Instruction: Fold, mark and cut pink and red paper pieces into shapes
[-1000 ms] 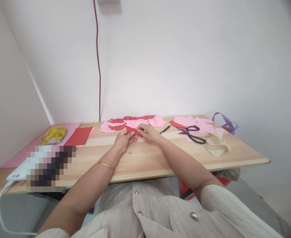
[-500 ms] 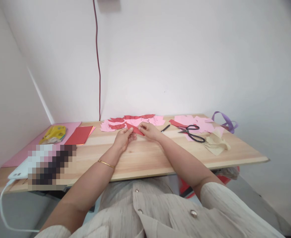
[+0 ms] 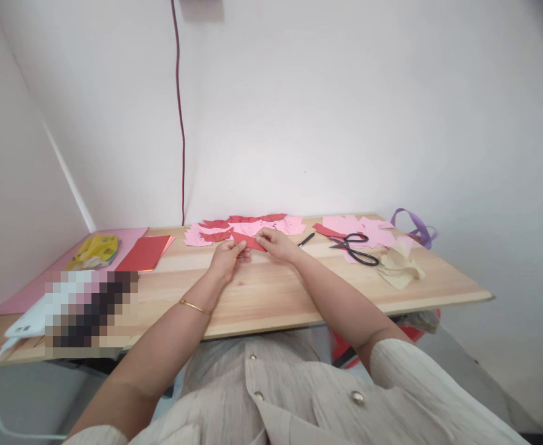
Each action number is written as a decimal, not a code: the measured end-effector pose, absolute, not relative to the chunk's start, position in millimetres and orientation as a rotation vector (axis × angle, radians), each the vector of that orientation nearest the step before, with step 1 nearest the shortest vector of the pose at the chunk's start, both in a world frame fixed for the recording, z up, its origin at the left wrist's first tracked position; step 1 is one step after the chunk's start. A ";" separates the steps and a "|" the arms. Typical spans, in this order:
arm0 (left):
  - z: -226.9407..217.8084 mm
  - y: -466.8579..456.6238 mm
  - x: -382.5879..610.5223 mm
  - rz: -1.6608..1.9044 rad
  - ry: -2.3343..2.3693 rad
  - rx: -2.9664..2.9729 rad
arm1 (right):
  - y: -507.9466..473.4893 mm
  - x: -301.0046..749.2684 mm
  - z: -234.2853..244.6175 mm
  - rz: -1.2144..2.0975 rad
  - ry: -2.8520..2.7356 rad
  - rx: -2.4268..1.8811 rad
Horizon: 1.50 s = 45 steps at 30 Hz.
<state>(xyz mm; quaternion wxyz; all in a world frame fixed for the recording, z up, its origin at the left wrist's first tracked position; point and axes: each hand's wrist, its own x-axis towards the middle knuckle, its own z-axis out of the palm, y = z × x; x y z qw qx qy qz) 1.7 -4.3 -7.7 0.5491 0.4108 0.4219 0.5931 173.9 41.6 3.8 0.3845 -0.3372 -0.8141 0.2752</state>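
A folded piece of red paper [image 3: 249, 240] is pinched between both hands above the middle of the table. My left hand [image 3: 227, 258] grips its left part, thumb on top. My right hand [image 3: 277, 245] pinches its right part between thumb and fingertips. Behind the hands lie several pink paper cutouts [image 3: 192, 235] and red paper cutouts [image 3: 215, 237] with pointed edges. Close to the right hand rests a black pen or knife [image 3: 306, 240]. Farther right, black-handled scissors [image 3: 362, 255] lie with their blades toward the hands.
Pink paper scraps [image 3: 377, 233], a red strip [image 3: 327, 231], a crumpled beige cloth or paper [image 3: 401, 270] and a purple ribbon [image 3: 414, 225] occupy the table's right. At left are red paper sheets [image 3: 145, 253], a yellow packet [image 3: 96, 250] and a white corded device [image 3: 28, 318].
The camera view has shifted slightly, so everything sits a little farther left. Both hands keep their hold on the red paper, with barely any finger movement.
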 end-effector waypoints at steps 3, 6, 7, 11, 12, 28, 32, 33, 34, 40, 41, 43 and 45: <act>-6.9 -3.8 -1.6 1.343 1.005 0.967 | 39.0 174.8 6.9 0.694 -2.097 -0.824; -3.2 -3.4 -6.2 1.351 1.022 0.995 | 36.5 176.1 8.5 0.679 -2.166 -0.789; -1.6 -3.4 -7.7 1.378 1.042 1.045 | 35.9 176.3 8.5 0.662 -2.198 -0.783; 3.5 -3.7 -11.6 1.366 1.186 1.487 | 35.4 175.5 6.5 0.524 -2.317 -0.759; 3.9 -3.7 -11.9 1.330 1.217 1.610 | 35.6 175.0 5.8 0.495 -2.335 -0.751; 0.6 -5.0 -7.0 1.341 1.252 1.519 | 49.2 184.8 12.1 0.969 -1.738 -0.808; -4.7 -3.2 -4.0 1.376 1.159 1.439 | 42.4 178.4 7.3 1.243 -1.879 -0.816; -5.4 -3.0 -3.7 1.379 1.157 1.471 | 40.1 174.9 4.5 1.242 -1.898 -0.835; -5.9 -2.7 -3.7 1.383 1.170 1.515 | 38.1 171.3 1.5 1.237 -1.896 -0.847; -2.7 -1.6 -6.9 1.403 1.240 1.618 | 39.1 161.2 -8.1 1.375 -1.742 -0.814; -1.4 -2.0 -7.2 1.397 1.231 1.588 | 39.9 161.5 -8.1 1.422 -1.726 -0.798; 1.0 -2.8 -7.6 1.380 1.218 1.524 | 40.7 163.0 -7.3 1.506 -1.714 -0.792; 2.6 -3.6 -8.0 1.362 1.211 1.472 | 40.9 165.2 -6.0 1.570 -1.710 -0.812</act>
